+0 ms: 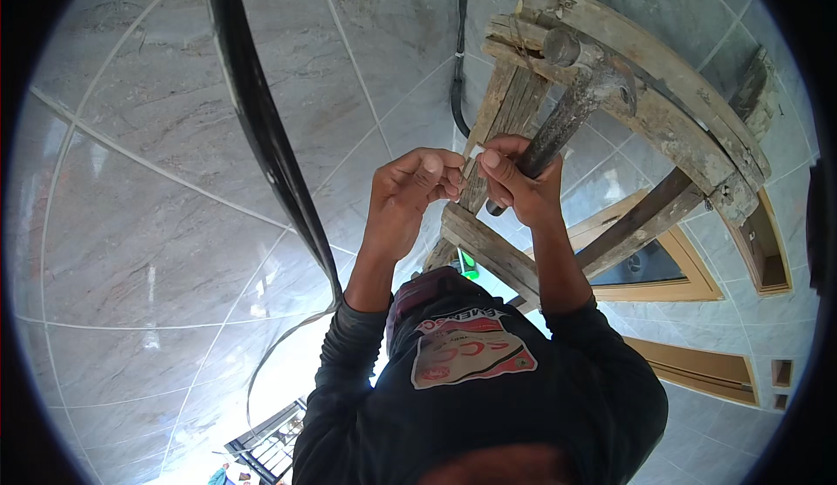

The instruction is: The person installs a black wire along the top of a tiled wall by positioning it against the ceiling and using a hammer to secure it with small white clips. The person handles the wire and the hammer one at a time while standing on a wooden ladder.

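Observation:
My right hand (532,184) is closed around the dark handle of a claw hammer (558,128). The hammer's worn head points up and to the right, and the handle's end sticks out below my fingers. Between the thumb and finger of the same hand is a small white piece (476,150), too small to name. Just left of it, my left hand (411,190) is closed with its fingertips pinched together. Whatever those fingers hold is too small to make out. Both hands are raised close together, a narrow gap apart.
A wooden ladder-like frame (488,241) of rough, stained timber stands behind and right of my hands. A thick black cable (261,128) hangs at the left. Another black cable (459,75) runs along the grey tiled wall (148,223). Wood-framed openings (689,267) are at the right.

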